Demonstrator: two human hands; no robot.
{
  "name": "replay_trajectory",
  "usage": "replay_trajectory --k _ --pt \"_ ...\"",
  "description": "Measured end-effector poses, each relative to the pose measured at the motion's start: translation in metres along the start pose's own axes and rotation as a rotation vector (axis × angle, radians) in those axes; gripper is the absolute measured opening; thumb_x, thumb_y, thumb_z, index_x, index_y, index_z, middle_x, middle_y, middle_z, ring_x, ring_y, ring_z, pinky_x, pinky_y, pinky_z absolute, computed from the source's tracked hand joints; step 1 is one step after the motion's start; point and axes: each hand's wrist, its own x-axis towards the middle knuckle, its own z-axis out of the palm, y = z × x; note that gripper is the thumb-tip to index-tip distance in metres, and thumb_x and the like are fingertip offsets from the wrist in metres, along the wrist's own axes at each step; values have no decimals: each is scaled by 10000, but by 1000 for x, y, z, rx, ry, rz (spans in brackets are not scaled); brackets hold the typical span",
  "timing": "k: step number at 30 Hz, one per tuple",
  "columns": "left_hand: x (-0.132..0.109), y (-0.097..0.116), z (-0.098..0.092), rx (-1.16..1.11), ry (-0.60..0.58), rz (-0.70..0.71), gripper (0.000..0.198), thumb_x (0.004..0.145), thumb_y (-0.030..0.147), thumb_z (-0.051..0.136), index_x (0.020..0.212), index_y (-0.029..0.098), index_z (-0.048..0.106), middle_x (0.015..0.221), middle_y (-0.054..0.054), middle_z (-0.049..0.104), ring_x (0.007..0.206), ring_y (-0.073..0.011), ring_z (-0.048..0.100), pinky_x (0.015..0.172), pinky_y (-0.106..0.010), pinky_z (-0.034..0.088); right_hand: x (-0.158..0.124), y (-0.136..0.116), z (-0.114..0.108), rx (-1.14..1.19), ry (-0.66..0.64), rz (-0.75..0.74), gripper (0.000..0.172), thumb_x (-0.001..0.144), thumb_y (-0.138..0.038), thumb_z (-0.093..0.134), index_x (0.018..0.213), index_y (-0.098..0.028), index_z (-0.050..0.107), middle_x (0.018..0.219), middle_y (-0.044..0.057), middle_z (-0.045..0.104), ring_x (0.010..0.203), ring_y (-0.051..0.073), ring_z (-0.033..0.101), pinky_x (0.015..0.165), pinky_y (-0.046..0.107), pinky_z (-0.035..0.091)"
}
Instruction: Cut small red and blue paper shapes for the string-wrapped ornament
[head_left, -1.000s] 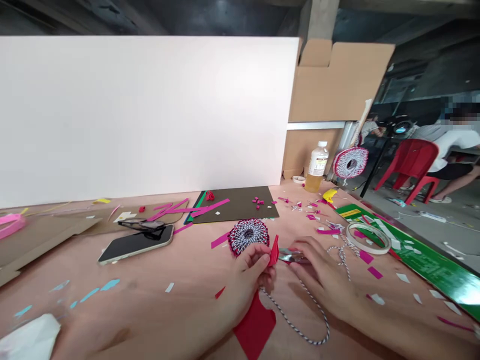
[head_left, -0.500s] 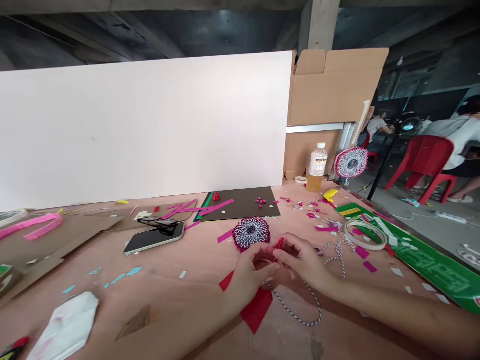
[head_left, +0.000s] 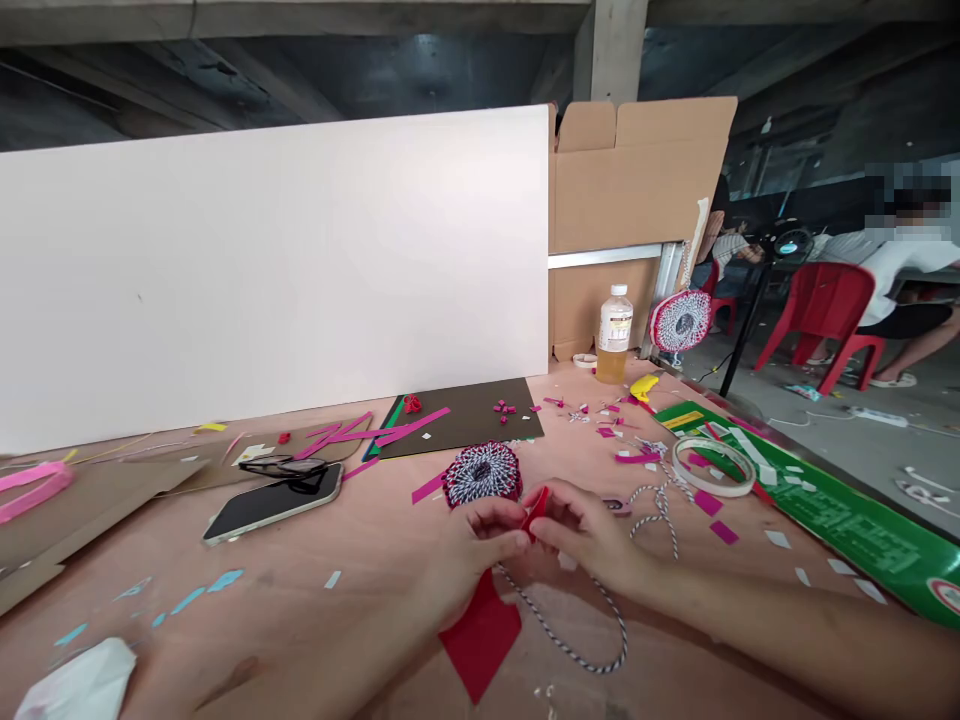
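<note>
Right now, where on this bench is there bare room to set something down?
Bare pinkish plywood lies between the black smartphone and the left hand. It's crowded right of the right hand, around the white tape roll and magenta paper scraps.

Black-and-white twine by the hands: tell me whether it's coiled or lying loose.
Lying loose: the twine trails in an open loop across the tabletop, not wound up.

Left hand point(head_left: 480, 545) and right hand point(head_left: 581, 535) pinching a red paper scrap point(head_left: 535, 512), black-and-white twine point(head_left: 592, 630) looped below, woven disc point(head_left: 481, 475) just beyond, red paper sheet point(head_left: 480, 635) under the left wrist, phone point(head_left: 271, 503) off to the left on a wooden table point(head_left: 300, 610)
</note>
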Motion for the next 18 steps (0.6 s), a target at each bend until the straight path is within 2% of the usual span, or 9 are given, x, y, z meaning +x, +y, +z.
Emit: replay_trajectory --k 3,6,11,15,18 --pt "1 0 1 -61 31 -28 226 633 250 783 787 128 670 744 -35 676 640 -107 619 602 -187 496 -1 0 0 11 27 4 185 864 -356 528 853 -179 581 707 -18 554 634 107 511 554 222 400" --pt "2 -2 0 -108 41 -15 275 612 272 797 813 136 669 755 -26 667 664 -105 620 654 -202 515 0 3 1 33 83 15 189 869 -352 516 844 -174 576 707 -20 555 643 105 511 581 228 407" --pt "4 -9 -1 -139 47 23 228 654 248 763 820 144 646 789 -21 655 671 -97 614 699 -230 523 5 12 -1 64 197 54 205 783 -346 621 883 -171 583 796 15 617 648 114 545 547 231 415" --pt "5 -13 0 -116 21 35 240 672 226 745 874 150 641 804 -23 653 684 -116 628 703 -256 522 5 16 -4 85 269 57 237 745 -353 645 888 -175 583 845 39 641 725 137 587 631 264 463" --pt "4 -11 2 -101 19 43 242 690 291 730 867 150 645 766 -13 647 685 -118 623 718 -266 516 5 16 -5 88 291 49 227 729 -351 655 854 -174 589 826 40 642 737 146 592 658 277 474"
